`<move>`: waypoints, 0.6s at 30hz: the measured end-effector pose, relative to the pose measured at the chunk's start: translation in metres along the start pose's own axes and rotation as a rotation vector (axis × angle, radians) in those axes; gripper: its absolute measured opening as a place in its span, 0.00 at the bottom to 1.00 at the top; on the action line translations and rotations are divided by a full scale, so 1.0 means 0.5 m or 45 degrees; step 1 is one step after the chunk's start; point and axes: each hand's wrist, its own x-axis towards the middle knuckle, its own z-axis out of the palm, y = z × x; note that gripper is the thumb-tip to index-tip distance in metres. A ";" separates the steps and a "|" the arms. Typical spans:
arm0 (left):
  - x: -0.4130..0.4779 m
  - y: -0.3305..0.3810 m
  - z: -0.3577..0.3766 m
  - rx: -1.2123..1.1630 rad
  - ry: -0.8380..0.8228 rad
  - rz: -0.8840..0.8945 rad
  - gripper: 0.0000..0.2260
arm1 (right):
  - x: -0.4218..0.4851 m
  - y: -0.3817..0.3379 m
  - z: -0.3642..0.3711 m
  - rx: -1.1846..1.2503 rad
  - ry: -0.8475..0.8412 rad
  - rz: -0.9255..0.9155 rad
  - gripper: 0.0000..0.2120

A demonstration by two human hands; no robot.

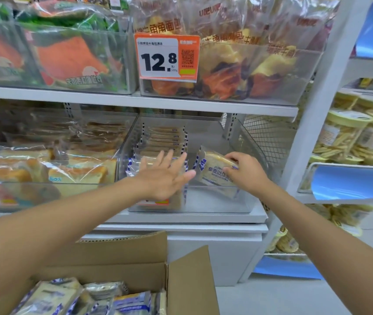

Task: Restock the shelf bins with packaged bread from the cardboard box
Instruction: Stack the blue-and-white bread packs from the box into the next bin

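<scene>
A clear plastic shelf bin (215, 204) on the middle shelf holds a row of blue-and-white bread packets (161, 137) standing along its left side. My right hand (246, 172) grips one bread packet (212, 170) with blue lettering, tilted inside the bin's right half. My left hand (165, 176) is spread flat with straight fingers against the front of the packet row. At the bottom, an open cardboard box (187, 278) holds several more of the same packets (85, 298).
The neighbouring bin (44, 187) on the left holds sliced bread in clear bags. The upper shelf carries bins of croissant bags behind an orange 12.8 price tag (167, 56). A white upright (317, 110) and a rack of yellow snack tubs (358, 137) stand to the right.
</scene>
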 end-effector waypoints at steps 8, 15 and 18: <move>0.143 -0.066 -0.016 -0.040 -0.059 -0.113 0.33 | 0.182 0.013 0.022 -0.129 -0.021 0.052 0.17; 0.159 -0.076 0.009 0.037 0.093 -0.092 0.31 | 0.312 0.049 0.117 -0.594 -0.107 -0.170 0.26; 0.159 -0.078 0.011 0.016 0.092 -0.099 0.30 | 0.326 0.056 0.151 -0.636 0.192 -0.343 0.23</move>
